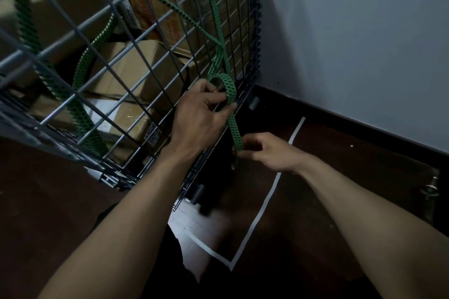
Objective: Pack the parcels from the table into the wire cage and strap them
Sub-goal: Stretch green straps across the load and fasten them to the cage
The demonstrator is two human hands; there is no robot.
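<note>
A grey wire cage [136, 94] fills the upper left, with several brown cardboard parcels [136, 68] stacked inside. A green perforated strap [229, 85] runs down the cage's side mesh and loops near the lower corner. My left hand [201, 114] pinches the strap's loop against the mesh. My right hand [264, 150] grips the strap's free end just below, beside the cage's bottom edge. More green strap [80, 73] winds over the parcels inside.
A pale wall [352, 43] with a dark skirting board stands close on the right. The floor is dark brown with white tape lines [267, 199]. A cage caster [254, 103] sits at the corner, and a metal fitting [431, 188] lies at far right.
</note>
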